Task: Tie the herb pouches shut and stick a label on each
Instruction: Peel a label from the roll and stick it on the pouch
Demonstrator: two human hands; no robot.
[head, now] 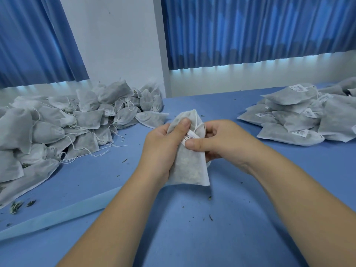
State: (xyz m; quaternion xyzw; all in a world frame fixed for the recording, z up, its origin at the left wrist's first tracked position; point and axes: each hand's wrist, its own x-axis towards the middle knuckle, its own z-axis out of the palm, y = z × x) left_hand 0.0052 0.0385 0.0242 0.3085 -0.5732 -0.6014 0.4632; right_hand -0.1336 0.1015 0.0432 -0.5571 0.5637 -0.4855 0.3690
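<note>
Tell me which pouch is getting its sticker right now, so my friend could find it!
Look at the blue table: a heap of pouches lies left, a labelled stack right. Between them, the left hand and right hand hold one pouch. Only this one is in hands, with a barcode label under the right thumb.

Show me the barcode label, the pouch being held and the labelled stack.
barcode label (190, 136), head view, striped middle.
held pouch (190, 170), head view, lower body.
labelled stack (296, 120), head view, a middle pouch.
</note>
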